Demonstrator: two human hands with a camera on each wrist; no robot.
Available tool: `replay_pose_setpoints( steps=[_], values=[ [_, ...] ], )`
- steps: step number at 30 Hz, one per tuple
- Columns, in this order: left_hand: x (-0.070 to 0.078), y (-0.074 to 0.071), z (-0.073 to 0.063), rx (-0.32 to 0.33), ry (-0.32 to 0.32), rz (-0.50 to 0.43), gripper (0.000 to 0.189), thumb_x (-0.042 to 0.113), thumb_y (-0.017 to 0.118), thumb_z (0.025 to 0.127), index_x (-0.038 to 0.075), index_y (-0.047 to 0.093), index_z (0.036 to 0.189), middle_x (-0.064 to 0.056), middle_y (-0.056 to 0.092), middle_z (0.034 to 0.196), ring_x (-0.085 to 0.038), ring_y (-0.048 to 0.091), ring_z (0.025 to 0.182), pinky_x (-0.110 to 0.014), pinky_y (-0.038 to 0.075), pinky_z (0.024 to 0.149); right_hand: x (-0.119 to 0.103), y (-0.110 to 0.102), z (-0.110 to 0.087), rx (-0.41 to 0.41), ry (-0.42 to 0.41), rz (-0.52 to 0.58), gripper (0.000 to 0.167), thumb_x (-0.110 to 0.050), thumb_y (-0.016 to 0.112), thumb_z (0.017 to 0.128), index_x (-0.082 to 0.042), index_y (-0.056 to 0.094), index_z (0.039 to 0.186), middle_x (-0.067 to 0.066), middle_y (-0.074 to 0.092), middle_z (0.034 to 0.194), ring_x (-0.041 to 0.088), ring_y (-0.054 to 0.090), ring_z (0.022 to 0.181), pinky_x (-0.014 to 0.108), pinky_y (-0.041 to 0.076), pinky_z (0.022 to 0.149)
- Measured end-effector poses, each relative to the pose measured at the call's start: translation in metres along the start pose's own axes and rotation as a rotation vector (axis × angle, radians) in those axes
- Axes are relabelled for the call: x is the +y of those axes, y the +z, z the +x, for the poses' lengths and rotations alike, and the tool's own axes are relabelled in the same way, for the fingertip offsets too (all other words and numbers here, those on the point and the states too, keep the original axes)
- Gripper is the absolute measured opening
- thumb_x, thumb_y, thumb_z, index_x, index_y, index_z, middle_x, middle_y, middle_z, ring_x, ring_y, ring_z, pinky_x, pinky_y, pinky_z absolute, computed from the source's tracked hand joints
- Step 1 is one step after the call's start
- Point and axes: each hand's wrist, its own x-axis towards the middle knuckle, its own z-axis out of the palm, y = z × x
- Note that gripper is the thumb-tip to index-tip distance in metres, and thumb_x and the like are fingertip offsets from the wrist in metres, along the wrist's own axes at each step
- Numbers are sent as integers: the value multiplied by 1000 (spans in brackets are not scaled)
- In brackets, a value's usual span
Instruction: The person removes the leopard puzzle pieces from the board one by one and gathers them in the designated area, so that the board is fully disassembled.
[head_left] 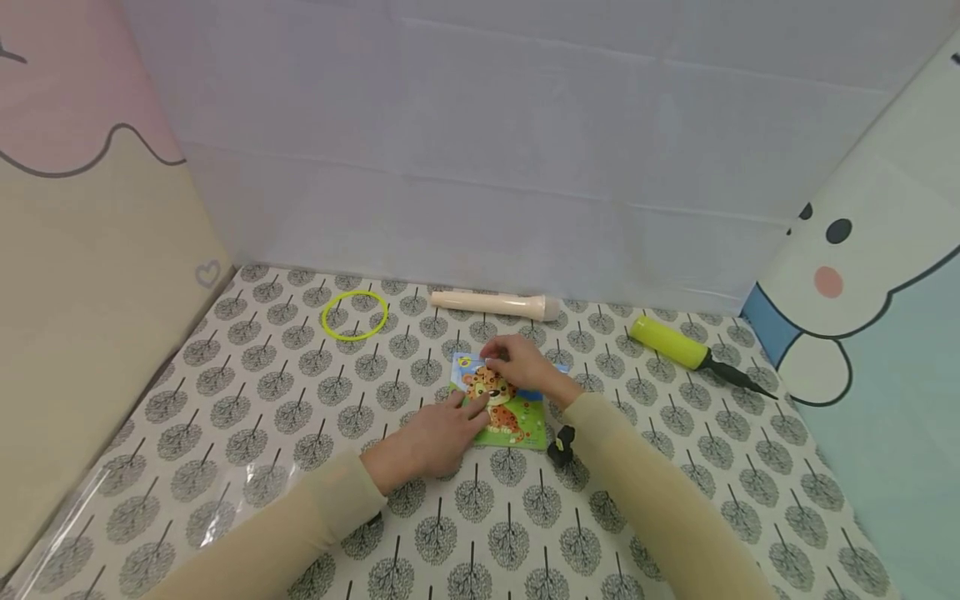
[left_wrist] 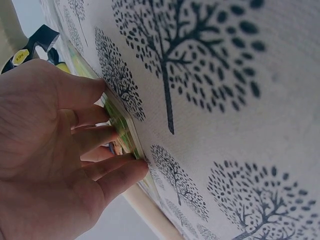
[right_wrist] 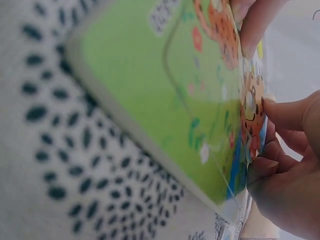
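Note:
A flat puzzle board (head_left: 517,421) with a cartoon leopard on green ground lies on the tablecloth. My left hand (head_left: 442,433) rests at its left side, fingers extended over the surface; the left wrist view shows the thumb close to the board's edge. Over the upper part is my right hand (head_left: 521,364). Its thumb and fingers pinch a spotted puzzle piece (right_wrist: 253,110) with part of the leopard's face, tilted up from the board in the right wrist view. Fingertips (right_wrist: 247,45) of the left hand touch the board beside that piece.
Behind the board lies a cream tube (head_left: 487,303) with a wider, pale end. A yellow-green ring (head_left: 325,321) is at the back left. At the back right lies a yellow-green hand pump (head_left: 671,342) with a black tapered end. A white wall (head_left: 487,208) closes off the back.

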Motion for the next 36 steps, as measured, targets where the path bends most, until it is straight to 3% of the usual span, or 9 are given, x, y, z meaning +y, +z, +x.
replay_pose_setpoints(
  steps=[7,15,21,26,30,36],
  values=[
    [1,0,1,8,2,-2,33,16,57,91,12,51,123,-12,33,150,-32,44,120,-34,53,77,-2,-10,-2,19,-17,8,11,-13,66,91,-8,71,99,-2,65,87,14,59,78,30,49,72],
    [0,-2,0,-10,-14,-25,33,13,57,91,13,51,123,-11,32,151,-32,43,121,-34,54,70,10,-31,-8,-15,-26,229,21,-15,63,94,-2,69,108,7,65,81,23,56,63,38,50,56],
    [1,-2,0,-17,-16,-38,34,10,57,89,13,51,122,-11,31,151,-33,41,124,-36,53,78,26,-54,-21,-8,-77,248,19,-12,63,94,2,68,105,12,61,74,20,50,57,40,47,53],
    [2,0,-1,-19,-17,-47,31,9,55,90,12,51,121,-11,31,151,-34,41,125,-36,54,77,39,-72,-37,4,25,267,23,-13,62,94,4,66,109,14,62,80,21,51,62,48,48,60],
    [2,1,-1,-14,-17,-43,31,9,55,90,12,51,120,-11,31,151,-34,40,126,-36,54,77,59,-82,-47,-44,100,282,23,-14,61,95,5,67,107,14,59,75,22,48,60,43,45,57],
    [2,0,0,-15,-16,-44,30,10,54,91,12,51,121,-11,30,152,-36,39,127,-37,54,80,83,-96,-59,-109,133,299,23,-13,58,96,7,66,104,11,49,66,23,38,56,37,38,54]
  ],
)
